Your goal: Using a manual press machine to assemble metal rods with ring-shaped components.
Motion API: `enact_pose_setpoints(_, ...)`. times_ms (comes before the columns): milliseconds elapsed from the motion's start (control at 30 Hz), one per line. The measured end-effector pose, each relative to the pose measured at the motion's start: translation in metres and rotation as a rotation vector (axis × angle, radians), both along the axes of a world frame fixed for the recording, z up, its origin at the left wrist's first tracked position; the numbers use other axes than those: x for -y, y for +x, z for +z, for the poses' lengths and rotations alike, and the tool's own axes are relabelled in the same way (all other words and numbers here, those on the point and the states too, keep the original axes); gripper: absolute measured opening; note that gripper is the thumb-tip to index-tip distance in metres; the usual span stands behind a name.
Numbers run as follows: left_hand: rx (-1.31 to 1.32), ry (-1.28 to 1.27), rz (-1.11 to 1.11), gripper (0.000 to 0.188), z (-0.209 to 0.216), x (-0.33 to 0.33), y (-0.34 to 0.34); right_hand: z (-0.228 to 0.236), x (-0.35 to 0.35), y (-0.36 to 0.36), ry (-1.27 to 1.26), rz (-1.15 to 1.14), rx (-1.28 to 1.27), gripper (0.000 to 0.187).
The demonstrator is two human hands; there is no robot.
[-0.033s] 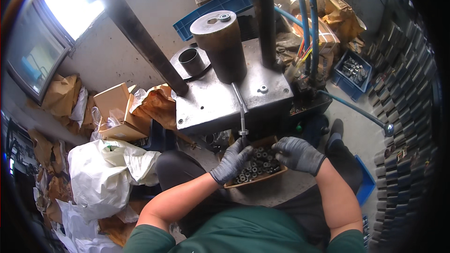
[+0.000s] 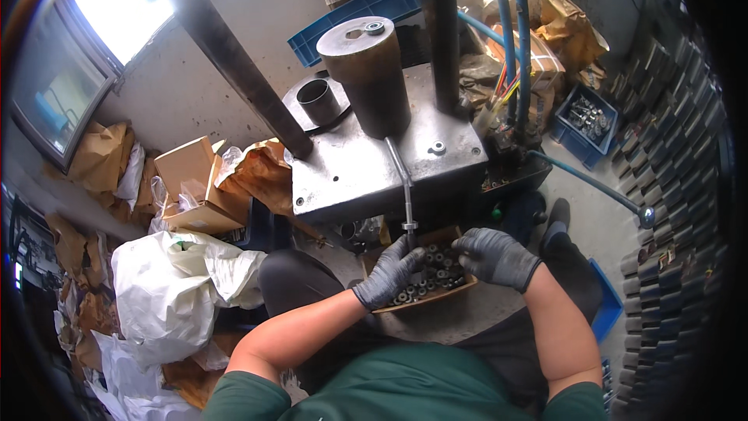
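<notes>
My left hand, in a grey glove, is closed round the lower end of a thin metal shaft with a ring-shaped collar just above the fingers. The shaft stands out in front of the press table's near edge, its upper end meeting a rod that lies on the table. Whether the two touch is unclear. To the right, my gloved right hand has its fingers curled together; anything between them is too small or hidden. Both hands are over an open box holding many small round metal parts.
On the steel table stand a large cylinder with a bearing on top, a short tube and a small ring part. Dark columns rise either side. A white sack and a blue crate flank me.
My left hand and the shaft have shifted slightly to the right and down. The right hand stays almost where it was.
</notes>
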State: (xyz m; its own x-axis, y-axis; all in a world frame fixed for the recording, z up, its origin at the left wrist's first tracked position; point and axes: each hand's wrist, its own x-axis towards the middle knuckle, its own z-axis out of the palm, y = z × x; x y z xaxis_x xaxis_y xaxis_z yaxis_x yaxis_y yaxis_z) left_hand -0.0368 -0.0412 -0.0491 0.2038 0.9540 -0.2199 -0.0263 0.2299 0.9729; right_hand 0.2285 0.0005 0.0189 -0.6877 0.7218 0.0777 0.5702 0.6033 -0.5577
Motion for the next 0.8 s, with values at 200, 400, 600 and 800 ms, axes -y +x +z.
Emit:
enact_pose_setpoints(200,0.463,-0.324,-0.078,0.042,0.007,0.003,0.017,0.000,0.006,0.006,-0.140,-0.113,0.101,0.042)
enact_pose_setpoints(400,0.382,-0.334,-0.040,0.032,0.004,-0.013,0.019,0.001,0.005,0.010,-0.128,-0.067,0.199,0.045)
enact_pose_setpoints(600,0.716,-0.357,-0.043,0.032,-0.004,-0.043,0.011,0.015,-0.010,-0.004,-0.298,0.015,0.478,0.046)
enact_pose_setpoints(800,0.230,-0.145,0.007,0.028,-0.008,-0.052,0.016,-0.022,-0.008,0.010,-0.181,0.009,0.444,0.044)
